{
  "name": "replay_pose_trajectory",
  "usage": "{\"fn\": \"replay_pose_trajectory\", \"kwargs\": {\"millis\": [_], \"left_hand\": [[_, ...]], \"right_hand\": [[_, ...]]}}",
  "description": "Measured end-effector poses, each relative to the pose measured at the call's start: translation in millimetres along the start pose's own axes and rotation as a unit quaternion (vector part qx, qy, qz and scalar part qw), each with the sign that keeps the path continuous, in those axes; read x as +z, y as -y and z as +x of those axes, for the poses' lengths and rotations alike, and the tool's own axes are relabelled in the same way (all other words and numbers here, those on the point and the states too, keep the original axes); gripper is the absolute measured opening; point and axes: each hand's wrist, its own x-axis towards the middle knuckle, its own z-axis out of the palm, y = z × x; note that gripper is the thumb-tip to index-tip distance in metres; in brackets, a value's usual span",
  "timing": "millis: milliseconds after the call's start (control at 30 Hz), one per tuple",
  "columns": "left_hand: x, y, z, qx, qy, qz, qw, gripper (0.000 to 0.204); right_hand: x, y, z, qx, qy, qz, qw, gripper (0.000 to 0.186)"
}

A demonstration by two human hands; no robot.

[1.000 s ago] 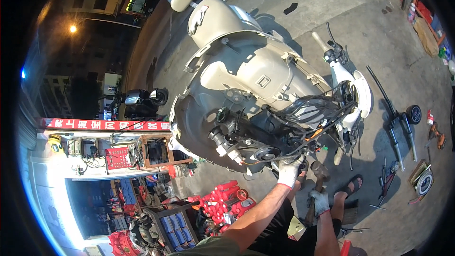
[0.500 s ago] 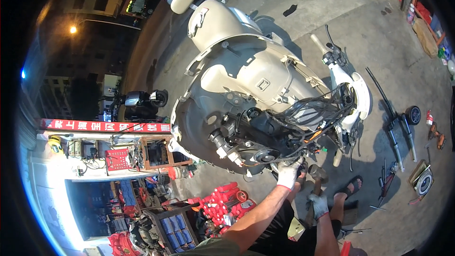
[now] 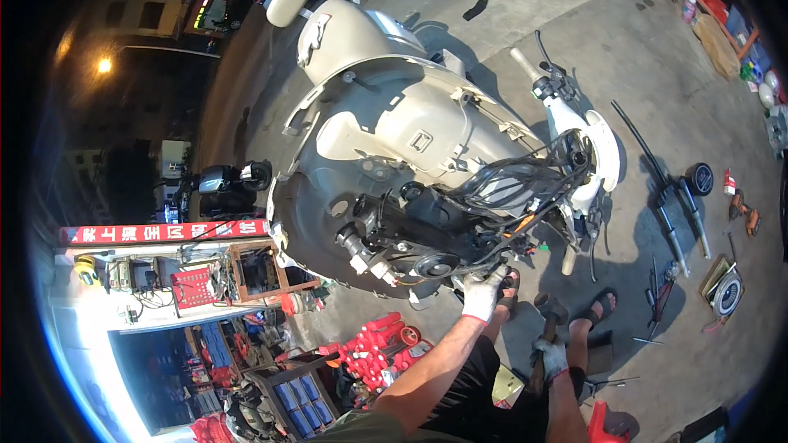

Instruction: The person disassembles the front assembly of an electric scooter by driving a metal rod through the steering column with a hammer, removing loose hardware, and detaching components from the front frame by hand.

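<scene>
concrete yard: gloved left hand (image 3: 481, 295) grips stripped cream scooter (image 3: 410, 156); right hand (image 3: 552, 356) clutches hammer (image 3: 545, 330).

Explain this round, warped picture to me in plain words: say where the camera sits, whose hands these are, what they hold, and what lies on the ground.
The camera sits on a person's head and looks down through a very wide lens, so straight edges bend. The two gloved hands are that person's own. The left hand grips the underside of a cream scooter with its panels stripped and wires exposed. The right hand holds a hammer by its handle. On the concrete ground to the right lie a pair of fork tubes and small hand tools.
</scene>
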Motion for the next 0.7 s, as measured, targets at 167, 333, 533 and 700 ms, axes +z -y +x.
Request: {"fn": "replay_pose_trajectory", "kwargs": {"millis": [167,333,533,700], "left_hand": [[-30.7,39.7,20.0,0.092,0.007,0.233,0.968,0.015],[-26.6,58.9,25.0,0.074,0.038,0.23,0.97,0.01],[-1.8,95.0,25.7,0.048,0.113,0.245,0.962,0.009],[-51.9,113.8,37.6,0.066,0.095,0.303,0.946,0.008]], "right_hand": [[-36.9,-6.7,12.8,0.056,-0.03,-0.032,0.997,0.014],[-118.2,-14.1,35.8,0.064,-0.086,0.172,0.979,0.017],[-285.4,15.2,92.4,0.101,-0.048,0.188,0.976,0.018],[-280.0,77.0,193.4,-0.101,-0.032,-0.556,0.825,0.016]]}}
